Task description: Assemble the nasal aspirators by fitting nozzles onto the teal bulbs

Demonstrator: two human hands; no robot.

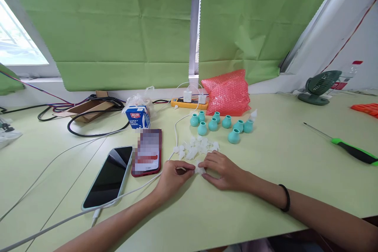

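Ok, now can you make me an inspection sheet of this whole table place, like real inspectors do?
Surface: smooth pale yellow-green table; a thin seam crosses its left side.
Work things: small translucent white pieces loosely heaped; rounded teal pots behind them.
Clutter: black-screened phone in a pale case, red-cased phone, blue-and-white milk carton, black-and-green screwdriver, red bubble-wrap package.
Hands: left hand pinches one translucent white piece; right hand, with a black wristband, touches it too.
Cables: long white cable crosses the pale-cased phone's lower edge; yellow power strip holds white chargers.
Surroundings: green fabric blinds behind; dark green fan at right.
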